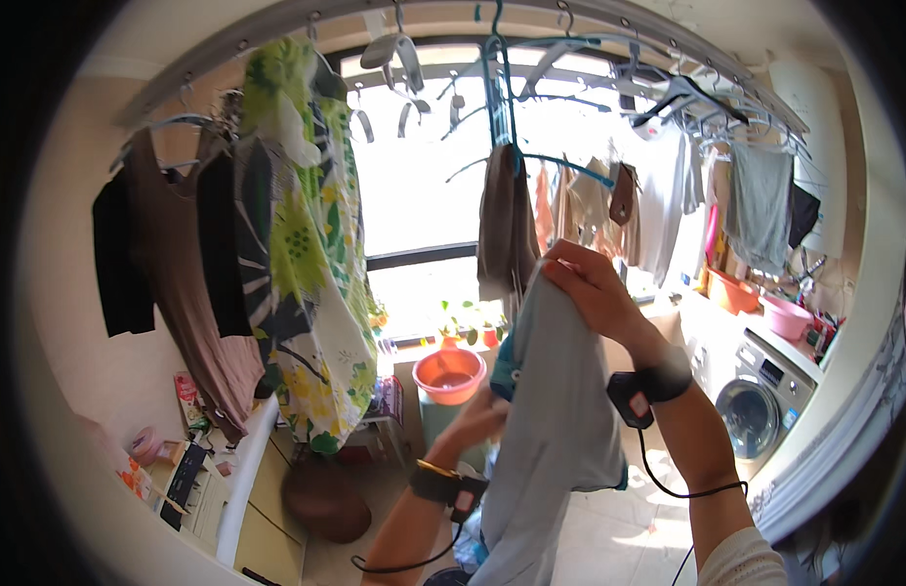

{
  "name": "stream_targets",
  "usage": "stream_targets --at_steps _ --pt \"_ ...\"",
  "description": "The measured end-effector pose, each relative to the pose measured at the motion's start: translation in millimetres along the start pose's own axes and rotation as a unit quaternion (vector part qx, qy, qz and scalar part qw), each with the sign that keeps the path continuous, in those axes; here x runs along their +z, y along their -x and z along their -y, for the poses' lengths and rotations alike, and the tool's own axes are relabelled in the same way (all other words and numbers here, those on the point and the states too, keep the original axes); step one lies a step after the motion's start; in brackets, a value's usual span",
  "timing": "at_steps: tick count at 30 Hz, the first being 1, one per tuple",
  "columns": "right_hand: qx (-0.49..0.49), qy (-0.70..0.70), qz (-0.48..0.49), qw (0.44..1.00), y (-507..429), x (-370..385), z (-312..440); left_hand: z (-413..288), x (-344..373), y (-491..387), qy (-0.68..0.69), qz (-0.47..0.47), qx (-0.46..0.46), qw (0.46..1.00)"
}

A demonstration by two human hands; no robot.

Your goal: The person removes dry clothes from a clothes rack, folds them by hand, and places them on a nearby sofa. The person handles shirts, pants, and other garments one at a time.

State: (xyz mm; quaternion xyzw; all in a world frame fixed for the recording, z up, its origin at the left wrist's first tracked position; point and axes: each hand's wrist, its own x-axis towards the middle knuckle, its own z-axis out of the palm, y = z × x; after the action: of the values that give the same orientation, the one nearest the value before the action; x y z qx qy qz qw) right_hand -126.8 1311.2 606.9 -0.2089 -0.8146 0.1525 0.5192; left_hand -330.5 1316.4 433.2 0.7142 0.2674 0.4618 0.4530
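A light grey garment with teal trim (552, 395) hangs in front of me, lifted by my right hand (588, 289), whose fingers pinch its upper edge. My left hand (478, 421) is at the garment's left side, beside a teal part with a button; its fingers are blurred and partly hidden, so its hold cannot be told. Just beyond, a teal multi-arm hanger (504, 95) hangs from the ceiling rail with a dark brown cloth (508, 220) on it. Both wrists wear dark straps with small boxes and cables.
At the left hang a green floral cloth (299, 249) and a brown garment (167, 242). An orange basin (449, 375) stands below the window. Several hangers line the rail (643, 33). At the right are a washing machine (749, 410) and a pink basin (785, 316).
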Motion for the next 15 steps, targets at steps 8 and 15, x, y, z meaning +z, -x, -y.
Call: stream_targets --at_steps 8,15 --pt "0.188 0.035 -0.040 0.981 152 -54 -15 61 120 61 0.090 0.277 -0.047 0.956" --pt "0.296 0.118 -0.168 0.933 265 -107 22 67 172 56 0.038 0.483 -0.027 0.874"
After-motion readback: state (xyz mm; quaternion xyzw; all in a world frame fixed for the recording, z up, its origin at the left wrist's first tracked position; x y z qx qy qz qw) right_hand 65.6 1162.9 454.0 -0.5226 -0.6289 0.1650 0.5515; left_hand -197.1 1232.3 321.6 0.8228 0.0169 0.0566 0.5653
